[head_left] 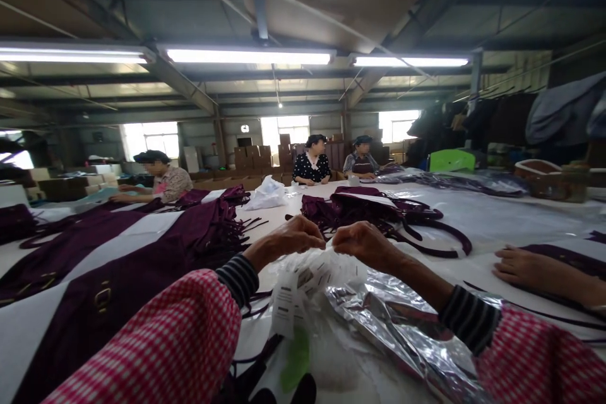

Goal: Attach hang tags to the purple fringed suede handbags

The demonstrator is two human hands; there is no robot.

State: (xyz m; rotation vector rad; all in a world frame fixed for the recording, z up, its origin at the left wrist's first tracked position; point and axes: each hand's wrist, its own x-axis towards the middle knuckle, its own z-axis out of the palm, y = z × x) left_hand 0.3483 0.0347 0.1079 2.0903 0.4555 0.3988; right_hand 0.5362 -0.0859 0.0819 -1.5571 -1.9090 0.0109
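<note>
My left hand [288,237] and my right hand [367,245] meet in front of me above the table, thumbs and fingers pinched together, tips almost touching. A scrap of white shows between the fingertips; whether it belongs to the plastic below cannot be told. Just under them lies a crumpled white plastic bag [348,271] with printed white labels [284,306]. Clear, shiny plastic packaging [392,322] spreads below my right forearm. Left of my hands, purple bags [142,252] lie in an overlapping row, with white paper strips on them.
More purple bags [355,202] with straps lie ahead. Another person's hand [525,274] rests at the right by a purple bag. Black handles [304,389] and something green [296,360] are at the near edge. Several people sit across the white table [426,202].
</note>
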